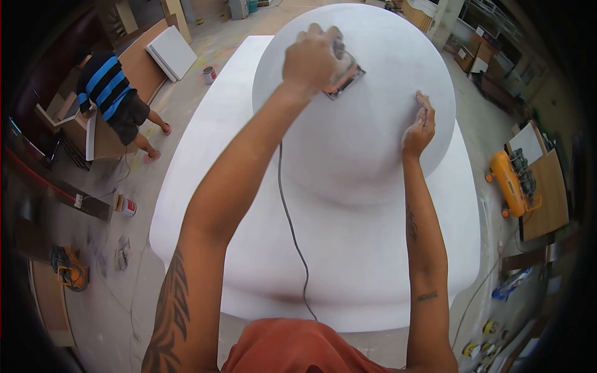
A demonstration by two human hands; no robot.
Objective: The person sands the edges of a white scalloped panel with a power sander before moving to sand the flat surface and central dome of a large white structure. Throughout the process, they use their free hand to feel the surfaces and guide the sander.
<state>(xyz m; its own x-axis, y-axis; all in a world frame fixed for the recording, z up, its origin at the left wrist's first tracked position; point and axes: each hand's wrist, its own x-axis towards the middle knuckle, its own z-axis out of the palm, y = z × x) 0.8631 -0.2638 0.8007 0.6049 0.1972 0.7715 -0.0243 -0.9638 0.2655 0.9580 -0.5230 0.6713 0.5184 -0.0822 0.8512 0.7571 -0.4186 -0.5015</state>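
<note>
A large white rounded form (348, 149), like a dome with a broad round top over a wider base, fills the middle of the head view. My left hand (315, 59) is wrapped round an orange and black electric sander (346, 79), whose pad sits against the upper part of the dome. Some motion blur softens that hand. From under my left forearm a dark power cord (292, 230) runs down over the form towards my body. On the right flank of the dome my right hand (421, 127) rests with its fingers stretched out, holding nothing.
At the left a person in a striped shirt (109, 84) bends over wooden panels (93, 133). An orange air compressor (507, 183) stands at the right. Paint cans (209, 75), another orange machine (74, 270) and loose cords lie about the floor.
</note>
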